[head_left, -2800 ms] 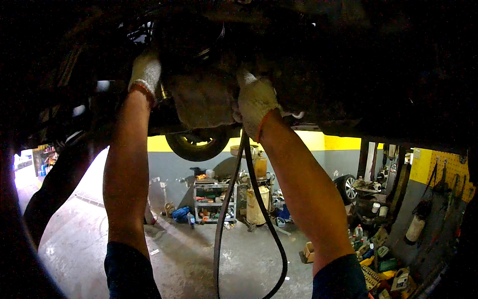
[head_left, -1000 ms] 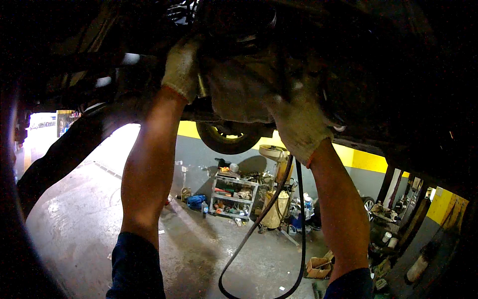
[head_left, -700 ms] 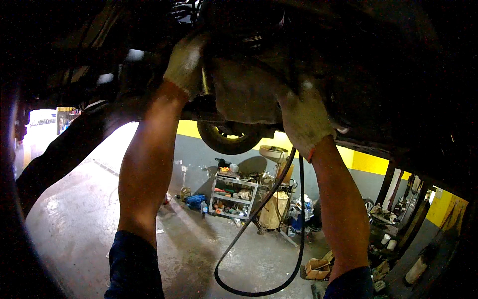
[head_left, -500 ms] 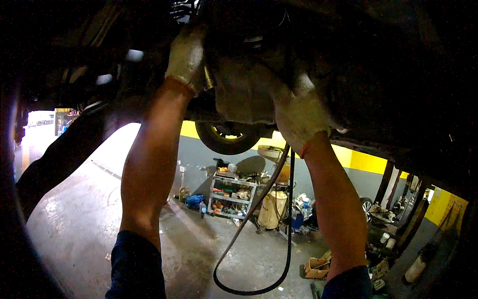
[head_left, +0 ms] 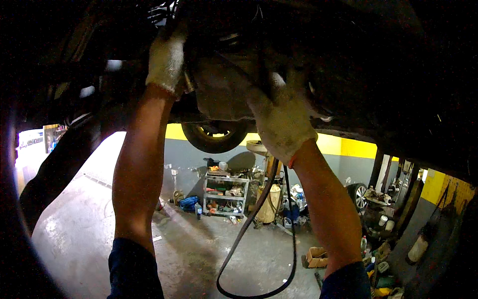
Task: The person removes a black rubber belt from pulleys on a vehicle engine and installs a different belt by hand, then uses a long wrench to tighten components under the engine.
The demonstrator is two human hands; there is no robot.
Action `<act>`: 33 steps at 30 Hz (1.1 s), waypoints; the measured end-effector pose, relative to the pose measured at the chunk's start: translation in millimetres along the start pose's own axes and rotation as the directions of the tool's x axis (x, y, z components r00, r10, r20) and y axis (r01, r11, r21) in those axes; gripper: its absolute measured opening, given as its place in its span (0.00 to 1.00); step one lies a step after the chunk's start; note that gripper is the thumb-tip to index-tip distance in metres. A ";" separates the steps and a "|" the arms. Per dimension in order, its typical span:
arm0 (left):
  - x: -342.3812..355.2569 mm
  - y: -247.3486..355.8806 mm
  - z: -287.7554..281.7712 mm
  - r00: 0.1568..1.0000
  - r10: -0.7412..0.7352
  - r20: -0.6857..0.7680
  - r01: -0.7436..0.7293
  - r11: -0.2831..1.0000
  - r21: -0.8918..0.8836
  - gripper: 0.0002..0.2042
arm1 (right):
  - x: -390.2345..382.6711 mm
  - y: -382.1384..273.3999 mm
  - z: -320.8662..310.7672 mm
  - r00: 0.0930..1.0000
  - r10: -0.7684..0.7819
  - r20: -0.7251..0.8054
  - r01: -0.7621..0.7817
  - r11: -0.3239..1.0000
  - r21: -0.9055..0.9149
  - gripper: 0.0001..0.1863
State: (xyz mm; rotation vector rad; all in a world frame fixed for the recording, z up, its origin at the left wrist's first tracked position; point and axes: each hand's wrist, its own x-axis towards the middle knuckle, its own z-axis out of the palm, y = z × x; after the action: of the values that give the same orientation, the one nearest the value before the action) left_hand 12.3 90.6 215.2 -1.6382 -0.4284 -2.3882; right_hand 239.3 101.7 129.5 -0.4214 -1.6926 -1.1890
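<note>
Overhead, gloved left hand (head_left: 167, 60) and right hand (head_left: 281, 117) curled against grimy housing (head_left: 221, 94); grip unclear.

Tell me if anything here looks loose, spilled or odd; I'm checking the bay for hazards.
One thing: a black hose dangles in a loose loop between the arms, below the right hand. The left hand reaches into the dark underbody. No spill is visible.

Grey concrete floor (head_left: 199, 249), wet sheen at left. Metal shelf cart (head_left: 225, 194) with clutter against grey wall with yellow band (head_left: 348, 147). Cardboard box (head_left: 316, 257) on floor. Raised wheel (head_left: 214, 137) behind.
</note>
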 end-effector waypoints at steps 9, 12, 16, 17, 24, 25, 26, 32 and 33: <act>-17.2 2.4 8.0 0.999 -0.027 -0.017 0.027 1.000 -0.013 0.26 | -3.1 -8.8 -32.5 0.998 0.059 -0.034 -0.053 0.986 0.161 0.21; -46.6 29.7 28.7 0.962 -0.274 0.012 0.267 0.925 -0.269 0.25 | -18.9 -7.0 -48.2 0.972 0.234 -0.029 -0.212 0.922 0.325 0.19; -61.1 12.9 27.8 0.970 -0.163 0.178 0.223 0.890 -0.397 0.22 | -67.8 8.5 -61.9 0.967 0.253 -0.002 -0.249 0.952 0.177 0.19; -65.8 10.7 30.8 0.983 -0.124 0.135 0.165 0.922 -0.349 0.21 | -69.2 11.9 -59.4 0.965 0.247 -0.090 -0.239 0.967 0.090 0.19; -95.7 -16.9 43.6 0.898 0.366 0.244 -0.434 0.827 0.358 0.21 | -68.0 45.9 -39.2 0.854 0.195 -0.483 -0.389 0.855 -0.343 0.19; -104.2 -13.8 47.6 0.864 0.425 0.269 -0.502 0.764 0.406 0.22 | -63.8 49.6 -38.1 0.828 0.229 -0.511 -0.443 0.826 -0.348 0.19; -118.4 -7.1 59.6 0.891 0.398 0.217 -0.447 0.851 0.276 0.22 | -63.1 57.1 -38.6 0.846 0.177 -0.502 -0.438 0.768 -0.467 0.20; -152.6 22.8 73.7 0.781 0.562 0.272 -0.620 0.652 0.437 0.23 | -63.0 129.2 -43.9 0.878 0.084 -0.471 -0.355 0.773 -0.526 0.26; -154.3 24.0 74.7 0.796 0.544 0.266 -0.603 0.678 0.421 0.23 | -60.3 135.3 -38.3 0.867 0.209 -0.451 -0.397 0.837 -0.375 0.27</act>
State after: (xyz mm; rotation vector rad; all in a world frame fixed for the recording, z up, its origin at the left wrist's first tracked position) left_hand 140.7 96.4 99.2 -1.4025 -0.4091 -1.5556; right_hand 384.7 145.6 148.5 -0.6686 -0.9400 -1.3190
